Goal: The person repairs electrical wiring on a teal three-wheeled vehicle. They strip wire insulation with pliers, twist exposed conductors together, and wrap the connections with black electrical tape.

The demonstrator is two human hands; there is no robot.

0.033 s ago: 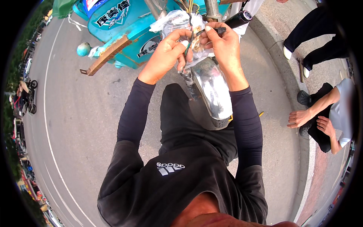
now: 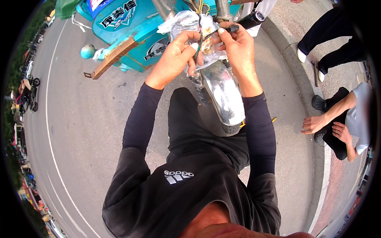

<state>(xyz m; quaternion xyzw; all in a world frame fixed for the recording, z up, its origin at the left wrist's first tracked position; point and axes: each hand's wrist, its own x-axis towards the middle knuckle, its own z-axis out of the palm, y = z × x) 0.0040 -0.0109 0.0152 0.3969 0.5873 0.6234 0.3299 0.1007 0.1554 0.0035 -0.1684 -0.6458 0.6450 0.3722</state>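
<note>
My left hand is closed, thumb and forefinger pinching thin dark wires that hang from the front of a turquoise vehicle. In my right hand, the fingers grip a small black piece at the end of a dark strand; it looks like a connector, but its kind is unclear. Behind and between both hands bunches a clear plastic bag with the wires running through it. Just below stands the front wheel with its shiny metal mudguard.
A rusty metal bar juts out on the left near a round turquoise knob. A black cylinder lies beyond my right hand. At the right, a person squats by the kerb, with another person's legs farther off.
My right hand has shifted slightly right, drawing the black piece away from my left hand, which stays nearly still. A motorbike on the far left road has moved a little.
</note>
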